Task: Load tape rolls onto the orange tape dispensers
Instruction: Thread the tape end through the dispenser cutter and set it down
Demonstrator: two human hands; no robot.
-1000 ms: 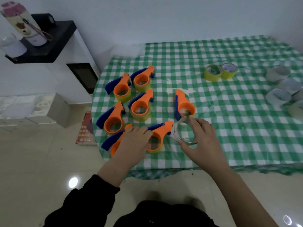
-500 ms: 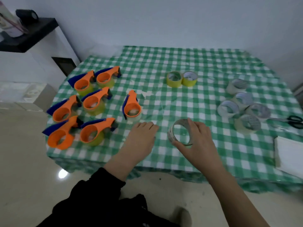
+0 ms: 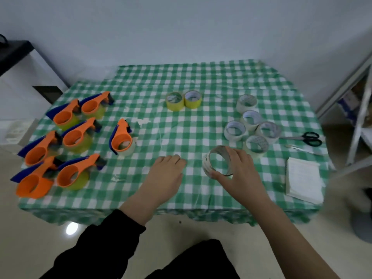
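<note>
The right hand [image 3: 239, 174] grips a clear tape roll [image 3: 207, 163] just right of centre. The thumb sits under the near rim and the fingers curl over the far rim, hiding that side of the roll. The roll is tipped up on edge, and its lower rim is at or just above the green checked worktop [image 3: 201, 77]; I cannot tell which. The left hand [image 3: 167, 174] lies palm down on the cloth beside it, holding nothing, with its fingertips tucked out of sight.

At the left of the frame six orange tape dispensers [image 3: 75, 137] lie packed together. Most have yellow-green tape under their hoops, but the lowest left one is too blurred to tell. A seventh dispenser [image 3: 120, 137] lies apart towards the centre with a pale roll in it.

Two yellow tape rolls [image 3: 174, 101] touch at upper centre. Five more clear rolls [image 3: 251, 119] cluster at the right, with the nearest partly behind the right hand. Black-handled scissors [image 3: 310, 138] and a white paper pad [image 3: 304, 182] lie at the right edge. The print on the pad cannot be read.
</note>
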